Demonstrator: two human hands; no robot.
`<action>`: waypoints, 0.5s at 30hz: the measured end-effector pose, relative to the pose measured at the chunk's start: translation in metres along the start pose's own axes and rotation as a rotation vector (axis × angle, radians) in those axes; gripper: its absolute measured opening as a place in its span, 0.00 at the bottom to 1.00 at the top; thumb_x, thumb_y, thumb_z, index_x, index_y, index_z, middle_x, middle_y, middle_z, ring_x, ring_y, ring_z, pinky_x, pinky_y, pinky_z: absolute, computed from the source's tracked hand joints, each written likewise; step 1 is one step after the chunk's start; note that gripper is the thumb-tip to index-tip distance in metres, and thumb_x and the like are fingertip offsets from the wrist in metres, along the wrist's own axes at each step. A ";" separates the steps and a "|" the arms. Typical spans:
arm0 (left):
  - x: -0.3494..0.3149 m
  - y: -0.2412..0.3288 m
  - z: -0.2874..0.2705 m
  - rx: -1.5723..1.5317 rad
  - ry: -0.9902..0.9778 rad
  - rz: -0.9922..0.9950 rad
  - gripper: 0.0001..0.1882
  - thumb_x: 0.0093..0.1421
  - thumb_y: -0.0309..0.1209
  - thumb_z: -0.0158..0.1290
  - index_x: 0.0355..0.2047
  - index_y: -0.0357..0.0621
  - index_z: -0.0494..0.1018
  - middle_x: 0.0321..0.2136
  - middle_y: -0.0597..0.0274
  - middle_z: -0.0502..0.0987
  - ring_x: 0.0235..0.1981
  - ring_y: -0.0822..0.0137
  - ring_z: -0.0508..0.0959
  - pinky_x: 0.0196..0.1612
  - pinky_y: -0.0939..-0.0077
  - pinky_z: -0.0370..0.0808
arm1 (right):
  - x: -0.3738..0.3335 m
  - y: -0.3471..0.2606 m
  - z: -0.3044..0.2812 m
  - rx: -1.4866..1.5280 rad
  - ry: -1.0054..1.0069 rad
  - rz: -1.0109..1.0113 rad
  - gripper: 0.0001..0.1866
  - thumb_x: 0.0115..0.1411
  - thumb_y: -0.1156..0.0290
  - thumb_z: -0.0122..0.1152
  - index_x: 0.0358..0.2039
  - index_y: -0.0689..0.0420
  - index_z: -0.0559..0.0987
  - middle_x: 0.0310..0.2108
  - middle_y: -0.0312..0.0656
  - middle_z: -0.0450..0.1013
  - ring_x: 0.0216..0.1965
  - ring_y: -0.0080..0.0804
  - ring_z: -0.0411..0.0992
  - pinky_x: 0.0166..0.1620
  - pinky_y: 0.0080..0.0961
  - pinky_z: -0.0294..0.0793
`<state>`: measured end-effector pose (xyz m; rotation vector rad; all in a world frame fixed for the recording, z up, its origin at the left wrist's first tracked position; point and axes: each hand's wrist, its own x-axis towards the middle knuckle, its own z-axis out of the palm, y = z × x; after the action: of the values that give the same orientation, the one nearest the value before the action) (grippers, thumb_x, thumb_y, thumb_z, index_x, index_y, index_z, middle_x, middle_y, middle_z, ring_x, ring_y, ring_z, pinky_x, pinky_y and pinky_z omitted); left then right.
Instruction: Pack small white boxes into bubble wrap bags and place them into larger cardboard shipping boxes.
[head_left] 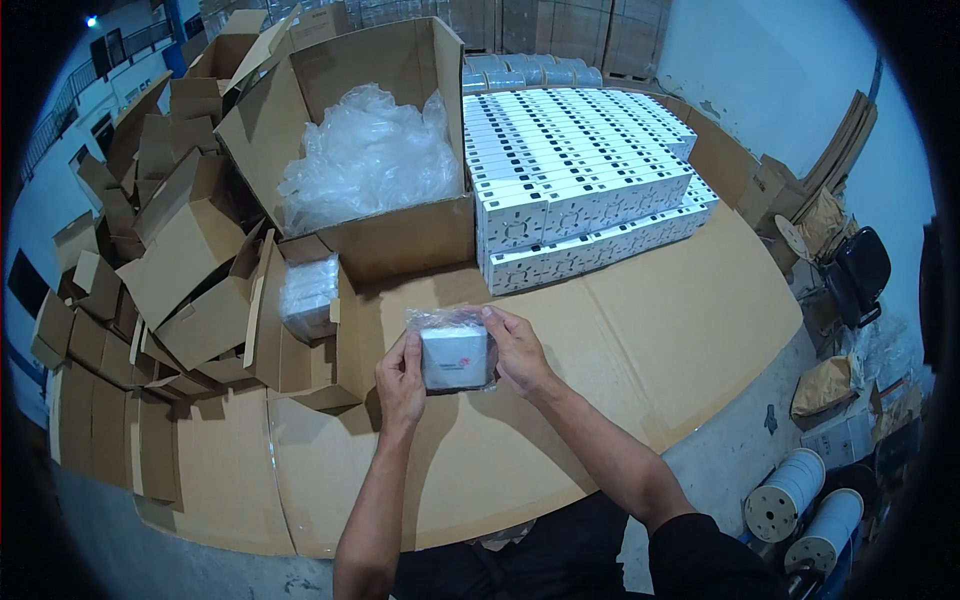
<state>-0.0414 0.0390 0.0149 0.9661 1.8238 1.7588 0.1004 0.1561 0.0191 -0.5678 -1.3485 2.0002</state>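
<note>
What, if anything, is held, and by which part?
A white box in a clear bag: left hand at its left edge, right hand around its upper right corner.

In bluish light, my forearms [610,445] cast soft shadows on the cardboard sheet [690,330]; a far-left lamp [91,21] glares; edges curve into black.

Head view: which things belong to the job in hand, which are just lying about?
Likely the job:
white packet in clear plastic, held by left hand and right hand
small open carton with wrapped packets
large box of crumpled clear plastic
probably stacked white boxes

Likely lying about:
heaped brown cartons, left
spools, lower right
black chair, right
</note>
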 end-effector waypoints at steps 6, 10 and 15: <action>-0.004 0.005 0.001 -0.085 0.016 -0.003 0.23 0.74 0.43 0.48 0.49 0.31 0.79 0.37 0.67 0.79 0.42 0.75 0.74 0.48 0.79 0.71 | -0.003 -0.011 -0.004 -0.182 -0.118 -0.163 0.25 0.77 0.59 0.45 0.62 0.66 0.71 0.56 0.46 0.75 0.56 0.28 0.72 0.60 0.27 0.70; -0.001 -0.018 0.000 -0.640 -0.028 -0.107 0.19 0.76 0.40 0.45 0.53 0.37 0.75 0.48 0.65 0.77 0.51 0.72 0.74 0.58 0.74 0.70 | -0.009 -0.019 0.012 -0.145 -0.096 -0.114 0.24 0.73 0.65 0.54 0.65 0.63 0.69 0.55 0.45 0.75 0.56 0.27 0.71 0.60 0.26 0.70; 0.002 -0.026 0.001 -0.805 -0.078 -0.088 0.17 0.76 0.38 0.44 0.56 0.41 0.72 0.54 0.61 0.76 0.56 0.68 0.74 0.63 0.68 0.70 | -0.001 -0.009 -0.004 -0.213 -0.106 -0.065 0.27 0.65 0.81 0.63 0.64 0.63 0.70 0.51 0.41 0.76 0.52 0.26 0.74 0.57 0.27 0.75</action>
<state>-0.0465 0.0423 -0.0108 0.5911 0.9227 2.0820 0.1063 0.1601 0.0256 -0.5118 -1.6374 1.8700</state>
